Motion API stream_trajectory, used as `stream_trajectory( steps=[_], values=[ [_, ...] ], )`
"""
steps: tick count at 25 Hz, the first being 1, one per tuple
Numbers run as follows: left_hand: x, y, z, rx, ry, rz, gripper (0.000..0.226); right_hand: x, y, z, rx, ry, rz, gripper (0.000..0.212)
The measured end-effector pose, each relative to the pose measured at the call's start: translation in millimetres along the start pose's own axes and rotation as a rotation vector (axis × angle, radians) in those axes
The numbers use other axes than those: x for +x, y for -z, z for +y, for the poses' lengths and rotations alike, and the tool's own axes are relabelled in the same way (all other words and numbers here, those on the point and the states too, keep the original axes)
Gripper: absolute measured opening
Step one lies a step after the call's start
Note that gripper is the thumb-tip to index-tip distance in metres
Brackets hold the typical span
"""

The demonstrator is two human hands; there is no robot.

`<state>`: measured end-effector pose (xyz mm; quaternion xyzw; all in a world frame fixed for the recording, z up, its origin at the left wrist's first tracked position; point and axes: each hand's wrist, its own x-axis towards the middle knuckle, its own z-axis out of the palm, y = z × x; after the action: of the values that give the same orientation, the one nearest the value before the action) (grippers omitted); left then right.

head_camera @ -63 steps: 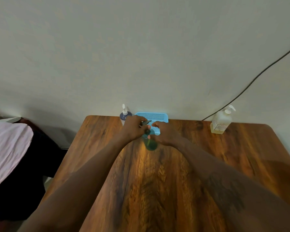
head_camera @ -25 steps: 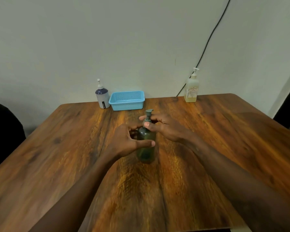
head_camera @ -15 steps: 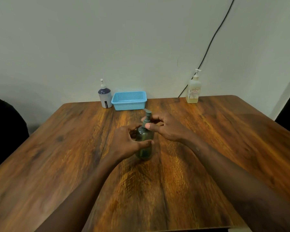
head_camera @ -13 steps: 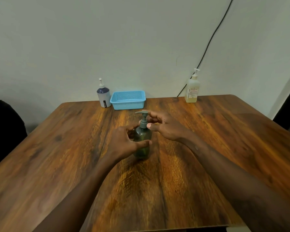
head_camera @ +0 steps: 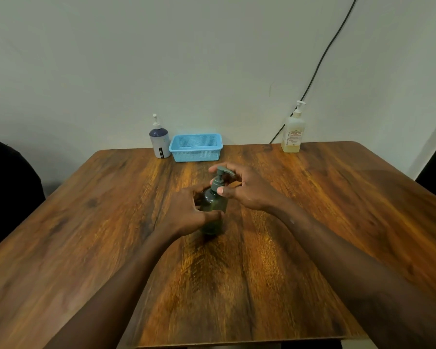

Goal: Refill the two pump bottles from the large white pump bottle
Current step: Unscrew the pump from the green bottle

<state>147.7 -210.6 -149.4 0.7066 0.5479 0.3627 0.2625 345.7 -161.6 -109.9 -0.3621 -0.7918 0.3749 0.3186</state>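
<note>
A dark green pump bottle (head_camera: pixel 214 205) stands upright in the middle of the wooden table (head_camera: pixel 312 222). My left hand (head_camera: pixel 186 212) is wrapped around its body. My right hand (head_camera: pixel 247 190) pinches the collar under the green pump head (head_camera: pixel 223 171), whose spout points right. A small bottle with a dark blue shoulder and a white pump (head_camera: pixel 159 139) stands at the table's far edge, left of a blue basket. The large white pump bottle (head_camera: pixel 293 131), with yellowish liquid low inside, stands at the far right against the wall.
A blue perforated plastic basket (head_camera: pixel 196 147) sits at the far edge by the wall. A black cable (head_camera: pixel 320 64) runs down the wall behind the large bottle. Something dark (head_camera: pixel 8 187) stands off the table's left side.
The green bottle stays between both hands in the table's middle. Its pump head has turned, the spout swinging from left to right under my right fingers. The view has tilted down from the wall.
</note>
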Motion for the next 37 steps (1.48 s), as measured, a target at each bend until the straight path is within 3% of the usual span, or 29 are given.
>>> stream_trajectory(
  steps=[4, 7, 11, 13, 16, 20, 25, 32, 37],
  values=[
    [8, 7, -13, -0.004, 0.057, -0.096, 0.073, -1, 1, -2, 0.086, 0.008, -0.037, 0.051],
    [10, 9, -13, -0.011, 0.079, -0.081, 0.07, 0, -2, 0, 0.093, 0.014, -0.071, 0.058],
    [6, 3, -12, 0.004, 0.046, 0.002, 0.068, 7, -7, 3, -0.232, 0.012, 0.083, 0.054],
    [4, 2, -10, 0.035, 0.04, 0.004, 0.069, 9, -9, 3, -0.281, 0.052, 0.176, 0.046],
    [5, 4, -11, 0.055, 0.045, -0.024, 0.07, 9, -9, 0, -0.252, 0.073, 0.149, 0.034],
    [6, 7, -16, 0.046, 0.089, -0.04, 0.064, 9, -2, -3, -0.051, 0.118, 0.078, 0.044],
    [5, 13, -23, -0.005, 0.151, -0.001, 0.074, 8, 20, -12, 0.175, 0.238, 0.292, 0.046],
    [-1, 17, -38, -0.004, 0.184, 0.124, 0.088, 2, 25, 1, 0.406, 0.222, 0.515, 0.046],
    [-7, 16, -41, -0.022, 0.177, 0.163, 0.093, 1, 10, 32, 0.223, 0.058, 0.464, 0.049]
  ],
)
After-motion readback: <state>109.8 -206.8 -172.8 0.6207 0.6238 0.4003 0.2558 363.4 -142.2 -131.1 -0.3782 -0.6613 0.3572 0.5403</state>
